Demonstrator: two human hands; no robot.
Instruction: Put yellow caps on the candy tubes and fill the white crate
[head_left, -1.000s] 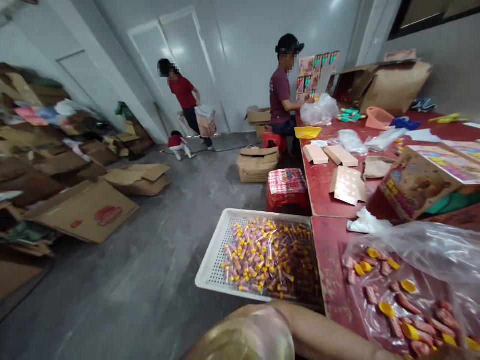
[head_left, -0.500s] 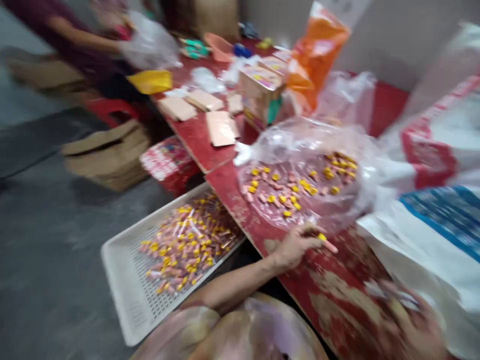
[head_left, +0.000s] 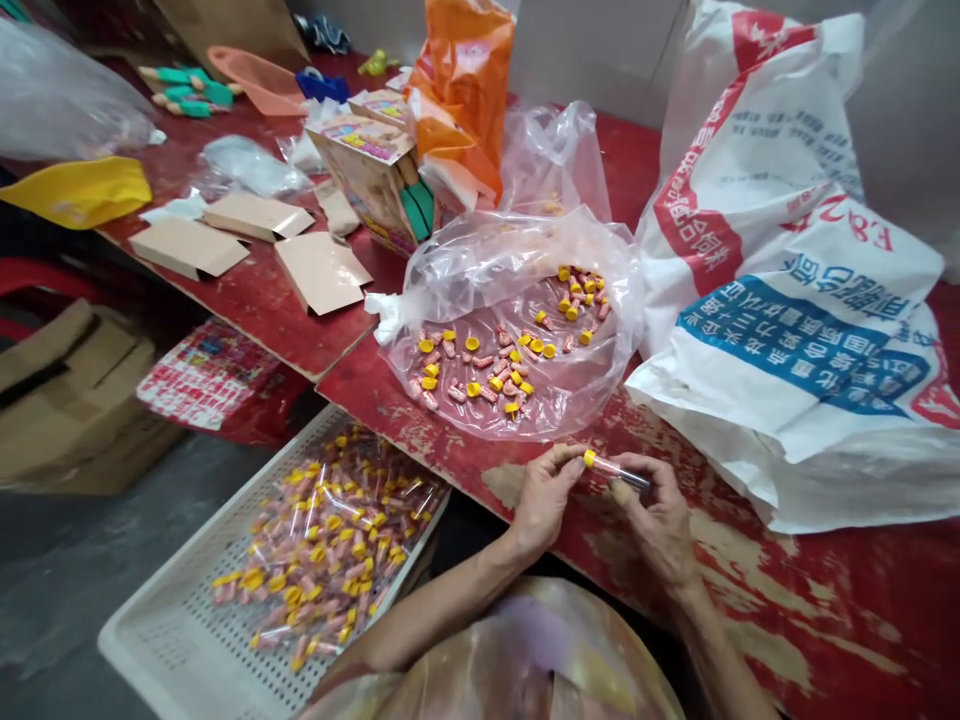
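My left hand pinches a yellow cap above the worn red table. A pink stem runs from the cap into a clear plastic tube, whose far end is between the fingers of my right hand. Cap and tube lie in one line, nearly level; whether the cap is fully seated I cannot tell. Just beyond my hands, a clear plastic bag lies spread out with several loose yellow-capped pink pieces on it.
A white perforated crate at lower left holds many capped tubes. A large white printed sack stands at right. Further back are flat cardboard boxes, a printed carton and an orange bag. A brown box sits on the floor.
My view has swung to the right. The hands, apart before, have come together; the yellow-capped piece in my left hand now meets the clear tube in my right. The other person has left the view.
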